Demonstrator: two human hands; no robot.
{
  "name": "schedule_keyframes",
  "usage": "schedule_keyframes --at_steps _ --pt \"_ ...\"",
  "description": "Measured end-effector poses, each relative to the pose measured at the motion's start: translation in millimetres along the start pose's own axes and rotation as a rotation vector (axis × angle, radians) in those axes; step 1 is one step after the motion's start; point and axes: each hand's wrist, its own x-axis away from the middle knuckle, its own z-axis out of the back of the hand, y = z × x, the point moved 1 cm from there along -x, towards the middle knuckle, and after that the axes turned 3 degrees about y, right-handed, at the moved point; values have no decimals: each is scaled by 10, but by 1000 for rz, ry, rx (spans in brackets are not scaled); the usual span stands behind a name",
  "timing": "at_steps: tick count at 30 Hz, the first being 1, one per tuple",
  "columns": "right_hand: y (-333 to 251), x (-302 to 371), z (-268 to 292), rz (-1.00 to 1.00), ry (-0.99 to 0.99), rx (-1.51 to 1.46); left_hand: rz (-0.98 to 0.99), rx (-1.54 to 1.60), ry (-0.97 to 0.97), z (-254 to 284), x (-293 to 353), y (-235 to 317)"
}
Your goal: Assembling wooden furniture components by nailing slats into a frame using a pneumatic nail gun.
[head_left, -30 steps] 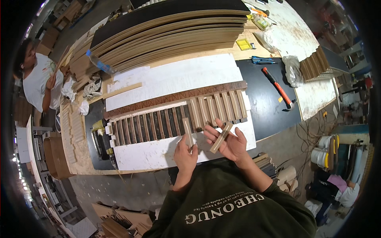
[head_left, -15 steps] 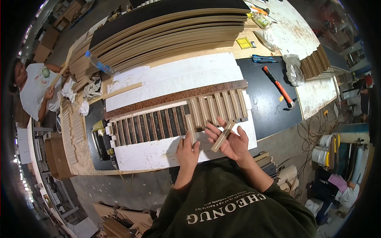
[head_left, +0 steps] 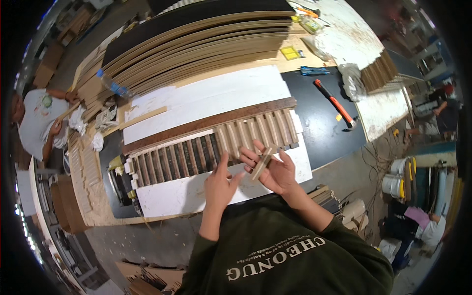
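Pale wood slat (head_left: pixel 261 163) pinched in right hand (head_left: pixel 275 169), angled just below slatted panel (head_left: pixel 211 147), probably lining up for next gap. Left hand (head_left: pixel 219 184) fingers apart, holding nothing, fingertips touching panel's near edge, steadying it.

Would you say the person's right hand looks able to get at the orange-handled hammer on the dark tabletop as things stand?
Probably, but not freely: the right hand already holds a short wooden slat. The orange-handled hammer lies in the open further to the right, with nothing on the dark tabletop between them.
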Motion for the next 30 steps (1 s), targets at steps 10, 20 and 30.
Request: schedule_keyframes --at_steps 10,20,30 --pt "684 -379 -114 -119 -161 -126 -71 309 247 -8 479 -298" --pt "-18 199 37 13 -91 -19 152 319 448 -475 439 -606" --pt "77 176 -90 -19 -57 55 10 -39 377 -376 402 -499"
